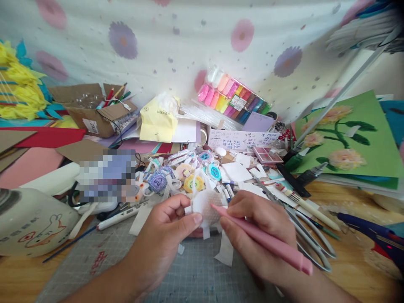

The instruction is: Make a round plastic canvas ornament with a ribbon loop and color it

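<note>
My left hand point(168, 231) pinches the left edge of a small white rounded piece point(203, 206) with a dimpled, cloth-like surface; thumb in front, fingertips behind. Part of it has a faint pinkish tint. In my right hand point(260, 223) is a pink marker pen point(274, 246), its tip touching or almost touching the tinted side. A narrow white strip hangs from the piece's lower edge. Just beyond lies a pile of small coloured discs with white loops, among them a yellow one point(194, 184) and a purple one point(160, 179).
Under my hands is a grey cutting mat point(186, 273). Scissors point(311, 235) and a blue glue gun point(362, 223) lie at the right, a cream jar point(34, 223) at the left. Behind are a cardboard box point(91, 118), coloured clay packs point(236, 99) and a green flower picture point(375, 151).
</note>
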